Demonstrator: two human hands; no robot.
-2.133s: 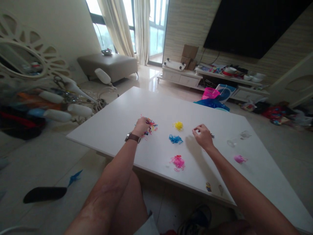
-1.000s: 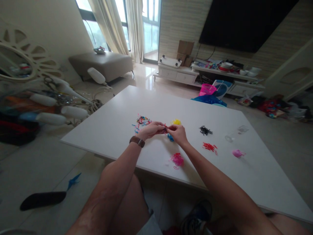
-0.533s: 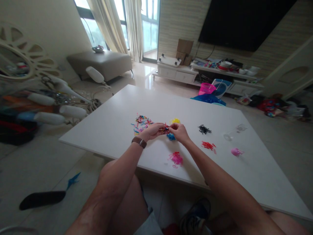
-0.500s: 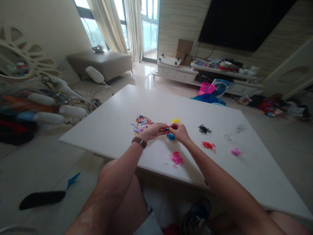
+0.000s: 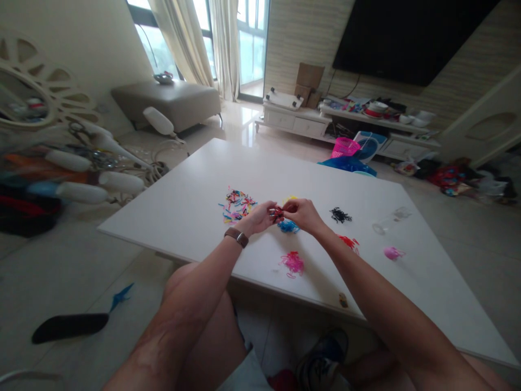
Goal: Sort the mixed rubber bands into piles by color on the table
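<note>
My left hand (image 5: 260, 218) is held over the white table (image 5: 187, 190), its fingers curled round a small bunch of coloured rubber bands (image 5: 277, 214). My right hand (image 5: 303, 214) meets it from the right, thumb and fingers pinched at the bunch; the exact band between them is too small to make out. Just below the hands lies a blue pile (image 5: 288, 227), and a yellow pile (image 5: 290, 199) is mostly hidden behind the right hand. A mixed-colour pile (image 5: 238, 200) spreads beyond my left wrist. Nearer me is a pink pile (image 5: 293, 263).
To the right are a black pile (image 5: 340, 215) and a red pile (image 5: 348, 242) partly behind my forearm. Further right lie a clear container (image 5: 380, 226) and a pink rounded object (image 5: 392, 252). A small brownish thing (image 5: 343, 300) sits at the table's near edge.
Both hands have shifted slightly to the right, still together. My right hand and forearm now cover more of the yellow and red piles, and the brownish thing at the edge shows more fully.
</note>
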